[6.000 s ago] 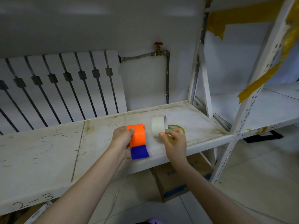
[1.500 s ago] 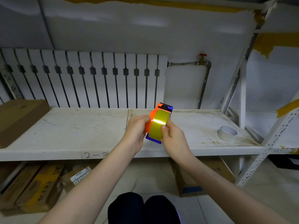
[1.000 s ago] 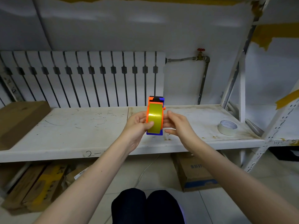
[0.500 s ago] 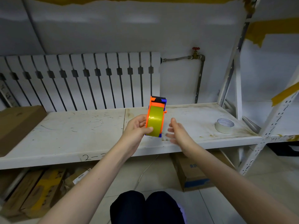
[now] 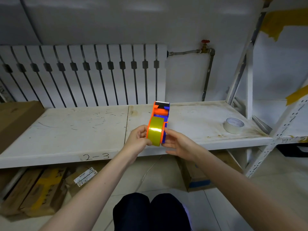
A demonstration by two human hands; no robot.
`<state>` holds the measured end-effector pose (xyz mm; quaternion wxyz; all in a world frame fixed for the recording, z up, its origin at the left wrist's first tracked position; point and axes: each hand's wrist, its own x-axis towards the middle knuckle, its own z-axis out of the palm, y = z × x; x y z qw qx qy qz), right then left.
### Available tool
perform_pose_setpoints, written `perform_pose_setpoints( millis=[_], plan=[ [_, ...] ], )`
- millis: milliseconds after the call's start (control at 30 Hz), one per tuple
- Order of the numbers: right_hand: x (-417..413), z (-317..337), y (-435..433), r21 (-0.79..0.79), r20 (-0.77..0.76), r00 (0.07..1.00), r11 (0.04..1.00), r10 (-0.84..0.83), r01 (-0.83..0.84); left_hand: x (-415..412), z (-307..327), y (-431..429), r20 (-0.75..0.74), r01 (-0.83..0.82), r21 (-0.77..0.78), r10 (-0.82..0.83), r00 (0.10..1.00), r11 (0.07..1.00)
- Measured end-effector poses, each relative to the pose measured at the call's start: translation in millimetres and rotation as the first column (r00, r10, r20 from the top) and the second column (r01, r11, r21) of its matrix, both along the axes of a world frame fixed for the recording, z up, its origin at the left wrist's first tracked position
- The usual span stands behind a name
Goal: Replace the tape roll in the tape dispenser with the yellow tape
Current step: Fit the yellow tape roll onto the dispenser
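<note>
Gripping the tape dispenser [image 5: 160, 119] at frame centre, the left hand [image 5: 139, 140] risks letting the seated yellow tape [image 5: 155, 133] slip sideways, since the right hand [image 5: 179, 145] touches it with loose, spread fingers.

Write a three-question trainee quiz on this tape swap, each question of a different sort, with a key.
1. True or false: the yellow tape sits in the dispenser.
2. Which hand grips the dispenser's orange side? A) left hand B) right hand
3. Fill in: the white tape roll lies flat on the ____, to the right of the hands.

Key: 1 true; 2 A; 3 shelf.
</note>
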<state>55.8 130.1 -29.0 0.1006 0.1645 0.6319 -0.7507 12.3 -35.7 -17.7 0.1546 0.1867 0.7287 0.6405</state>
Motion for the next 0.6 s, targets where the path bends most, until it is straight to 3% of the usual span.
perform_pose_setpoints(
  millis=[233,333,433,500,600],
  plan=[
    [-26,-11,4,0.333,0.067,0.997,0.941,0.044,-0.064,-29,-28,15,0.119,-0.034,0.003,0.033,0.992,0.999],
    [-39,-21,8,0.685,-0.103,0.994,0.722,-0.028,0.091,-44,-43,19,0.165,-0.033,-0.017,0.035,0.986,0.999],
    [-54,-25,9,0.765,-0.393,0.919,0.562,0.020,0.315,-54,-55,23,0.192,-0.012,-0.020,0.016,0.981,1.000],
    [-68,-25,11,0.834,-0.349,0.923,0.503,0.164,0.226,-58,-59,25,0.211,0.007,-0.010,-0.005,0.977,1.000],
    [-84,-28,10,0.919,-0.154,0.943,0.393,0.294,0.027,-66,-62,23,0.210,0.061,-0.027,-0.054,0.976,0.998]
  ],
)
